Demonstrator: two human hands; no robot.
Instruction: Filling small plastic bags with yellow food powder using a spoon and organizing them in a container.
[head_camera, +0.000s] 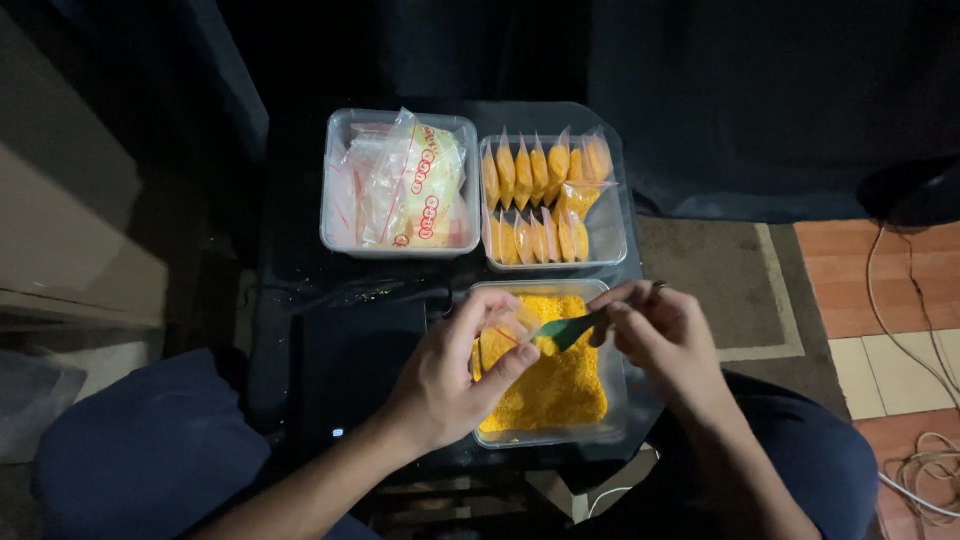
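My left hand (450, 375) holds a small clear plastic bag (505, 338) partly filled with orange powder, above a clear tub (610, 400) of the same orange powder. My right hand (665, 335) grips a small green scoop (565, 330) whose tip points into the bag's mouth. A ring sits on one finger of that hand. Both hands hover over the tub's upper half.
Behind the tub, one clear container (612, 235) holds several filled orange bags in rows. A second container (340, 215) at the left holds empty clear bags with red print. All stand on a dark low table (340, 350). White cables (920, 470) lie on the tiled floor at right.
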